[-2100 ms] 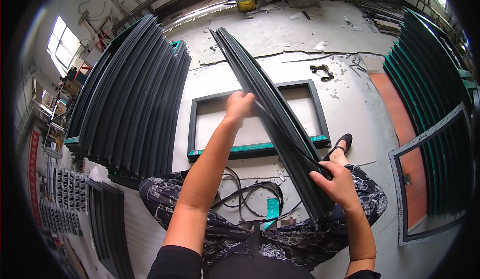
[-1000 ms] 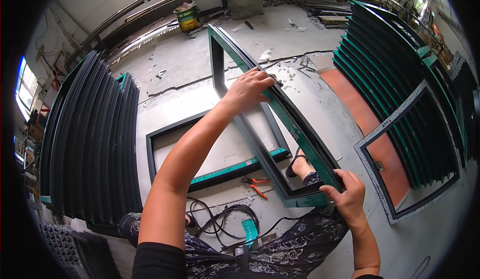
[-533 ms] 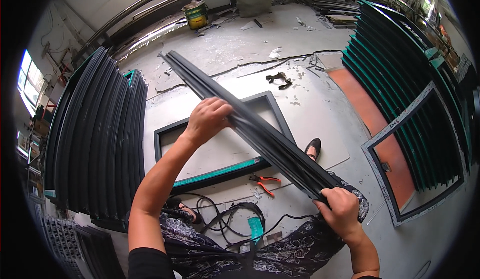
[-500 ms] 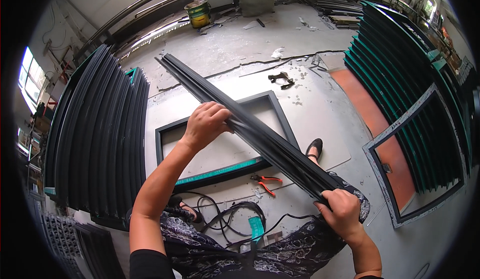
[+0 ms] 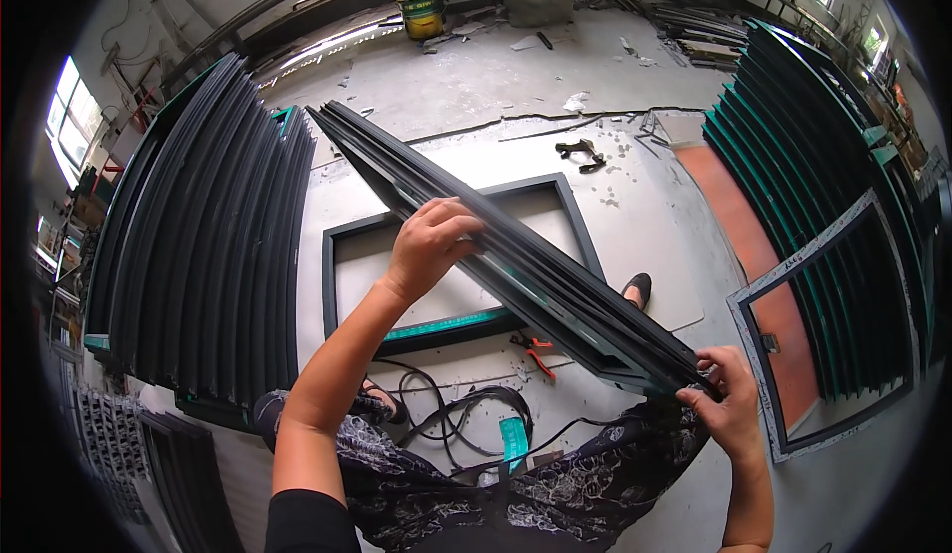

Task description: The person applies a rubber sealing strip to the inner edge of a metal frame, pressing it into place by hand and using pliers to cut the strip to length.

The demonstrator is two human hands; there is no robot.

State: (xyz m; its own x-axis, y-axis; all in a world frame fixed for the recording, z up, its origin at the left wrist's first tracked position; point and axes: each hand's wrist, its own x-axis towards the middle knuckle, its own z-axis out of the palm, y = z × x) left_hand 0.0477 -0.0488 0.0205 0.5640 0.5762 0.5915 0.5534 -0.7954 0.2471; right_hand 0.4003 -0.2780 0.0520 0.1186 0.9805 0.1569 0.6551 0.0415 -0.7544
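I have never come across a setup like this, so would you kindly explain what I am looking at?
There is no machine here: the work is done by a person's bare hands. The view comes from a wide fisheye camera on the person's head, looking down, which is why straight edges bend. The left grip, a hand, holds a dark frame partway along its length; the right grip has its near end. The frame is tilted, almost edge-on to us. On the pale ground below lie a second frame and red-handled pliers. Either side stand a left stack and a right stack of similar dark frames.
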